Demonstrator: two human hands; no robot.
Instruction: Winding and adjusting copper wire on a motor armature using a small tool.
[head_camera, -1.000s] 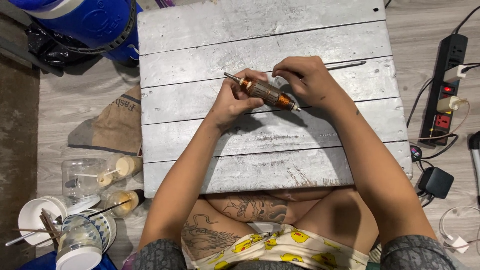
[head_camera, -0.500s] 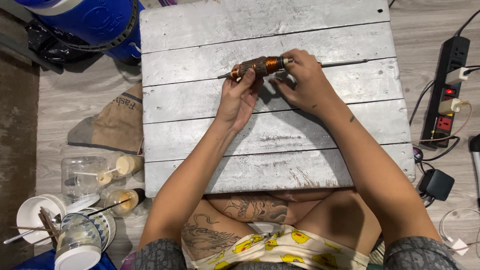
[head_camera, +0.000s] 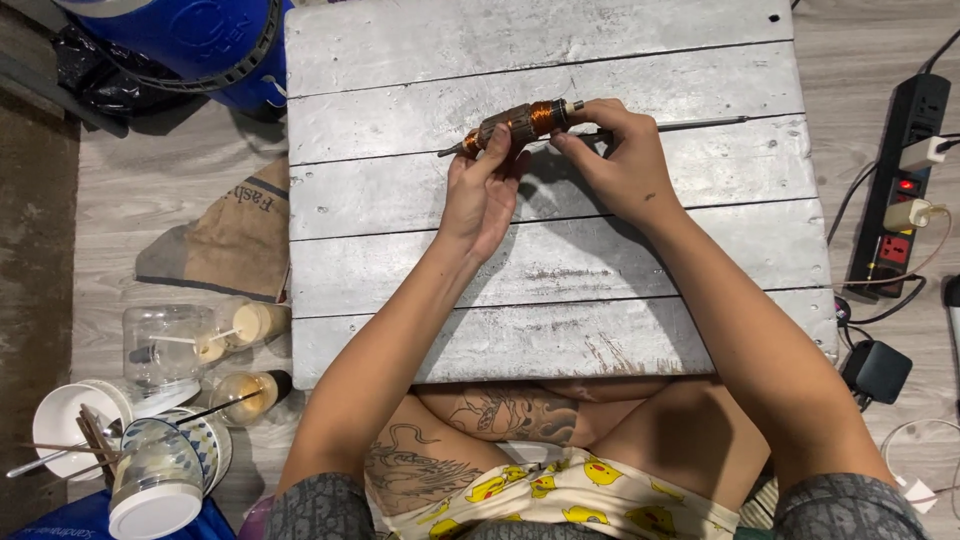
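In the head view, both hands are gripping a small motor armature wound with copper wire on a thin metal shaft (head_camera: 515, 124), holding it level just above the far part of the grey wooden plank counter (head_camera: 560, 320). The left hand (head_camera: 483, 195) is pinching its darker left end while the right hand (head_camera: 618, 160) is clamping the copper end. A thin metal rod (head_camera: 700, 124) is lying just beyond the right hand, and a black power strip (head_camera: 895, 190) is sitting well off to that hand's right.

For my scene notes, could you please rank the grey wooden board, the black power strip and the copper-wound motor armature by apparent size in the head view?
1. grey wooden board, by far the largest
2. black power strip
3. copper-wound motor armature, smallest, though raised in both hands towards the camera
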